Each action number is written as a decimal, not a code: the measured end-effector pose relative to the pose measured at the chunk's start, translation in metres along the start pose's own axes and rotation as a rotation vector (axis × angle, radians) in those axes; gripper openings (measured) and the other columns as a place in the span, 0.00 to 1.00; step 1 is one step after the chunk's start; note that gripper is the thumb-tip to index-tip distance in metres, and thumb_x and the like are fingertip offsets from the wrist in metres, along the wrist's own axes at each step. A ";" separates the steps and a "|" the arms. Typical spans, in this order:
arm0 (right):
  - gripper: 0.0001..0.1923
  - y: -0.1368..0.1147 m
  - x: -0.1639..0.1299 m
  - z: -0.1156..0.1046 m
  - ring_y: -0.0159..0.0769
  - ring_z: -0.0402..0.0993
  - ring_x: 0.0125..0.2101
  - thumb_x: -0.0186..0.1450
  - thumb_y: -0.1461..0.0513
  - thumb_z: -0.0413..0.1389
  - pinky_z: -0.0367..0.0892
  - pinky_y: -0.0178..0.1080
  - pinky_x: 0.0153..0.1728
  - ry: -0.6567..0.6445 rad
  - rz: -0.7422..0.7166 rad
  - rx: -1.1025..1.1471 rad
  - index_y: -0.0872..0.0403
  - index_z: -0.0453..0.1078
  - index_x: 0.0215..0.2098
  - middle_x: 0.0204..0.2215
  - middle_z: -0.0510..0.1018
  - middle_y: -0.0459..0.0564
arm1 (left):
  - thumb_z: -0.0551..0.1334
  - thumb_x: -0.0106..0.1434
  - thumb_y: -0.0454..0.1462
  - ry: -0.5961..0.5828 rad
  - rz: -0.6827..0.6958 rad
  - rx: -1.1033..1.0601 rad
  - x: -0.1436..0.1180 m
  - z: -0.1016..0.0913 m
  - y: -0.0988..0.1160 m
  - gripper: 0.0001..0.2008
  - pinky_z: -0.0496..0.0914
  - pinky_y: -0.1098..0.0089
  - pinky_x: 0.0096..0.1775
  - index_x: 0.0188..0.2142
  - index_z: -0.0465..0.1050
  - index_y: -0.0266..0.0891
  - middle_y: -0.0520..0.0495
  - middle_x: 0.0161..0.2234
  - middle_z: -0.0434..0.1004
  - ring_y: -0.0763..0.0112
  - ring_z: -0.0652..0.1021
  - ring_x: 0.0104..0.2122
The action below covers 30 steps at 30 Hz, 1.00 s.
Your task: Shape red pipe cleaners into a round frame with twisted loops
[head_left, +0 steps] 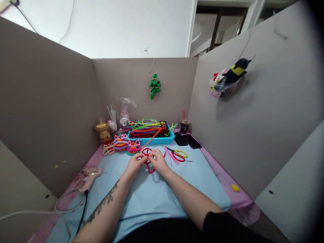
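Over the middle of the blue cloth, my left hand (135, 164) and my right hand (159, 162) meet with their fingertips pinched together. Between them is a red pipe-cleaner shape (151, 170), a round wheel-like ring with a curled tail hanging below; both hands grip it. An orange pipe cleaner (153, 136) slants up and right from the fingers towards the blue tray; which hand holds it I cannot tell. Just right of my right hand lie pink pipe cleaners (172, 156) and scissors (181, 155) with red and yellow handles.
A blue tray (152, 140) full of coloured pipe cleaners stands behind, with several fuzzy animal-face pieces (120, 143) to its left. Black phones (192, 141) and a drink cup (184, 126) are at back right. A corded pink glue gun (90, 180) lies left. Grey partitions surround the table.
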State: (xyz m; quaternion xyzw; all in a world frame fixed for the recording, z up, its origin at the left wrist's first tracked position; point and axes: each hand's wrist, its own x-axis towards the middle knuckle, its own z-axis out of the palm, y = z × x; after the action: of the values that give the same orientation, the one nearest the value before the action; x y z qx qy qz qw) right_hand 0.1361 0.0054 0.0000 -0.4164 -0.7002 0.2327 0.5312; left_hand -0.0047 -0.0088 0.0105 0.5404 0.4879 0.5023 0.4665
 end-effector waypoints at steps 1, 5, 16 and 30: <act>0.06 0.000 0.001 0.000 0.35 0.66 0.35 0.56 0.66 0.54 0.61 0.38 0.40 0.001 0.012 0.013 0.55 0.69 0.22 0.28 0.67 0.47 | 0.66 0.44 0.46 0.002 -0.008 -0.011 0.000 0.000 0.000 0.15 0.57 0.76 0.22 0.25 0.70 0.36 0.52 0.21 0.69 0.79 0.64 0.19; 0.07 -0.001 0.003 -0.005 0.35 0.67 0.35 0.58 0.61 0.54 0.63 0.38 0.39 0.016 0.046 0.088 0.54 0.72 0.27 0.30 0.68 0.48 | 0.67 0.43 0.46 0.068 -0.064 -0.080 0.003 -0.001 -0.002 0.16 0.58 0.77 0.23 0.25 0.69 0.37 0.53 0.22 0.70 0.78 0.66 0.21; 0.13 -0.016 -0.009 -0.003 0.28 0.63 0.22 0.56 0.55 0.57 0.60 0.32 0.26 -0.237 0.080 0.313 0.53 0.69 0.36 0.22 0.69 0.43 | 0.68 0.42 0.46 0.210 -0.100 -0.355 0.011 -0.008 -0.005 0.19 0.58 0.77 0.23 0.27 0.68 0.37 0.55 0.21 0.67 0.79 0.66 0.21; 0.20 -0.017 -0.002 -0.028 0.34 0.70 0.24 0.47 0.50 0.64 0.63 0.37 0.29 -0.471 0.196 1.038 0.54 0.69 0.30 0.17 0.71 0.45 | 0.65 0.44 0.48 0.278 0.053 0.027 0.014 -0.011 -0.012 0.17 0.60 0.75 0.24 0.25 0.70 0.36 0.51 0.22 0.69 0.75 0.68 0.23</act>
State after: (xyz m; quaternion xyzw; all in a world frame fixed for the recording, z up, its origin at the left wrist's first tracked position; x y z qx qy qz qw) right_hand 0.1569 -0.0090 0.0210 -0.1010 -0.5520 0.6802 0.4716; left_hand -0.0158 0.0064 0.0007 0.4846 0.5400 0.5778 0.3738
